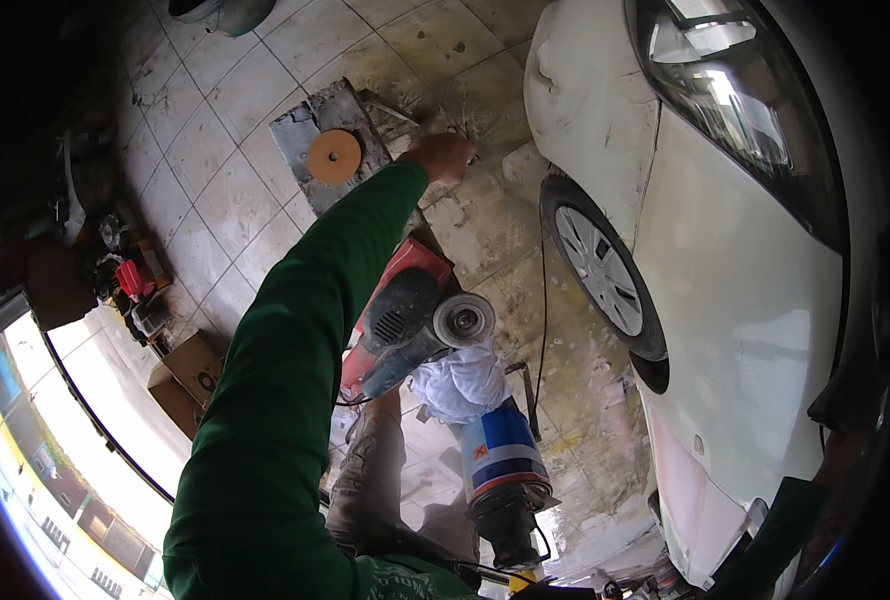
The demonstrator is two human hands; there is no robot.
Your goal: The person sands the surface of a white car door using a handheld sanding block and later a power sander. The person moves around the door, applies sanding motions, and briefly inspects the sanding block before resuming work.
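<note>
My left hand (443,158), at the end of a green sleeve, reaches forward over the floor. Its fingers are curled closed, and whatever lies in them is too small to make out. Just left of it, a round tan sanding disc (334,157) lies on a worn grey board (295,133). A thin metal tool (390,108) rests beside the board. Below my forearm sits a red and black power tool (405,310) with a round grey disc (465,320). At the far right edge, my right hand (850,465) is dim near the car, its fingers unclear.
A white car (735,330) with a front wheel (595,265) fills the right side. A white cloth (462,385) and a blue tin (505,450) stand below the power tool. A black cable (544,320) runs along the tiled floor. A cardboard box (190,370) is at left.
</note>
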